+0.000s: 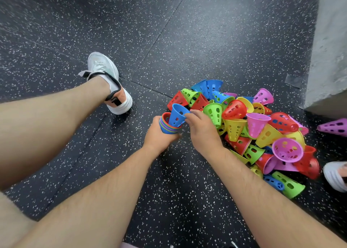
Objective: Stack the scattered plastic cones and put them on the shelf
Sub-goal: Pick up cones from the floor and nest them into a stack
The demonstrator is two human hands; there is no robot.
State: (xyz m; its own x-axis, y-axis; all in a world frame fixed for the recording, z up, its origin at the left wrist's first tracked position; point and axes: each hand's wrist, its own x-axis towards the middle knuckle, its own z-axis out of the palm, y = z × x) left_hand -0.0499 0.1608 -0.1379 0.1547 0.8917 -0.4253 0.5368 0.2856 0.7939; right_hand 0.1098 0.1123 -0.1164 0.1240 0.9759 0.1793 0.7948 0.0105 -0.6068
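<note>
Left hand (158,137) — grip clamped round the nested stack (166,129). Right hand (201,133) pinches a blue cone (177,115) — tip inside the stack's mouth. Loose pile (259,127) just beside.

1. A person's left hand (159,137) grips a stack of nested cones (167,128) over a dark speckled floor (187,41)
2. The right hand (201,130) pinches a blue cone (177,115), tilted, its narrow end inside the stack's open top
3. A loose pile of red, green, yellow, blue and purple cones (253,131) lies just beside the right hand
4. One purple cone (333,127) lies apart, near a grey concrete block (326,50)
</note>
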